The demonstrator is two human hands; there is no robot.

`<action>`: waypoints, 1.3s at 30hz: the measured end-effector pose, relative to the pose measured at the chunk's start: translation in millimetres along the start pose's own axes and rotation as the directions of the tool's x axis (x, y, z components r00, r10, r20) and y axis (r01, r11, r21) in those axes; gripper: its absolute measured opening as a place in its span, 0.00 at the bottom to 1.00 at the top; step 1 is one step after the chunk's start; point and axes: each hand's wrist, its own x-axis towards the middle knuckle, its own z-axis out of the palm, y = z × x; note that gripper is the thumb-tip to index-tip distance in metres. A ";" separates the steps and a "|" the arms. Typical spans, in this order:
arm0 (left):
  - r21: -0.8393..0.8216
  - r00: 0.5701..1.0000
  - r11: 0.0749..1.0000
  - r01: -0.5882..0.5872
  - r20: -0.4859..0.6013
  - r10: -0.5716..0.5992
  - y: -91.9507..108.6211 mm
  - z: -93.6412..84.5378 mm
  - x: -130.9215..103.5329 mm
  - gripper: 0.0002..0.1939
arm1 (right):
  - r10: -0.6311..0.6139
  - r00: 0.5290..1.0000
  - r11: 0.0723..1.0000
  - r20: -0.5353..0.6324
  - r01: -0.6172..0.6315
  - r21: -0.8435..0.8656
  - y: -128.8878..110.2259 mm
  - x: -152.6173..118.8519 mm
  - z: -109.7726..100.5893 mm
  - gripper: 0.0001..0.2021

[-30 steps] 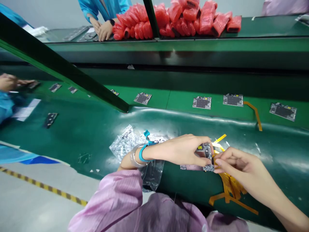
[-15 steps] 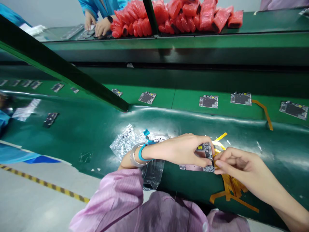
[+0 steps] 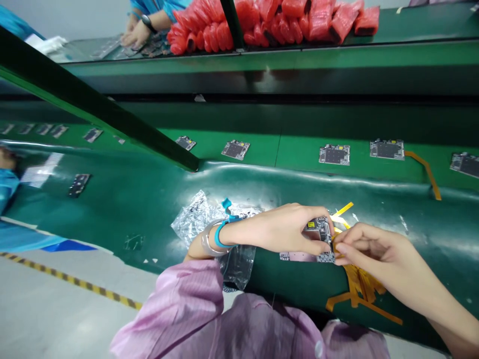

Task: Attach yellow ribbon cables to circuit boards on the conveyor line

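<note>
Under my left hand (image 3: 292, 229) lies a circuit board (image 3: 325, 257) on the green bench mat, its thumb and fingers gripping the board near its right end. My right hand (image 3: 370, 254) is pinched at that same right edge, on the end of an orange flex cable (image 3: 338, 244); the exact contact is partly hidden by the fingers. A pile of orange flex cables (image 3: 361, 284) lies just below my right hand. A blue wrist strap (image 3: 221, 234) and a bracelet circle my left wrist.
A crumpled clear plastic bag (image 3: 194, 214) lies left of my hands. Beyond, a green belt (image 3: 284, 149) carries several circuit boards, one (image 3: 387, 149) with an orange cable attached. A slanted green post (image 3: 149, 134) crosses the left. Red bubble-wrapped packs (image 3: 277, 25) and a co-worker's hands (image 3: 138, 36) are at the back.
The boards on the belt have shifted right. My two hands stay at the board's right edge, nearly unmoved. The co-worker's hands at the back have moved a little left.
</note>
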 end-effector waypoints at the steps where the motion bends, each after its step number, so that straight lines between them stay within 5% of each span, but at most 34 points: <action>1: 0.004 1.000 1.000 -0.001 0.005 0.001 -0.8 0.0 0.2 0.11 | 0.006 1.000 1.000 0.016 -0.006 -0.007 -0.7 0.9 -0.2 0.10; 9: -0.031 0.999 0.999 -0.007 0.052 0.008 -6.8 -2.3 0.8 0.11 | 0.001 0.999 0.998 0.040 0.001 -0.060 -3.6 6.2 -1.1 0.12; 19: -0.075 0.991 0.997 0.020 -0.128 -0.029 -8.8 -2.4 9.7 0.11 | 0.038 0.998 0.999 -0.049 -0.038 0.006 0.5 18.9 -3.8 0.24; 24: 0.003 0.948 1.000 0.024 -0.316 -0.022 -19.6 -14.7 12.2 0.17 | 0.008 0.999 0.993 -0.041 -0.013 -0.119 -2.0 54.3 -7.3 0.21; 26: 0.051 0.867 0.998 0.049 -0.497 -0.017 -33.5 -29.5 17.9 0.21 | -0.059 0.993 0.995 -0.098 0.051 -0.084 -6.7 80.7 -9.8 0.21; 30: 0.153 0.590 0.939 0.309 -0.805 -0.063 -76.1 -81.8 27.6 0.17 | -0.207 0.951 0.978 -0.228 0.201 -0.047 -23.0 149.8 -19.9 0.20; 35: -0.011 0.288 0.809 0.587 -0.932 -0.221 -134.2 -143.9 14.2 0.15 | -0.316 0.846 0.946 -0.430 0.249 -0.206 -29.7 222.3 -45.8 0.14; 39: -0.188 0.037 0.661 0.726 -0.950 -0.310 -170.1 -159.4 -4.7 0.22 | -0.422 0.733 0.889 -0.533 0.221 -0.401 -9.3 222.3 -66.4 0.17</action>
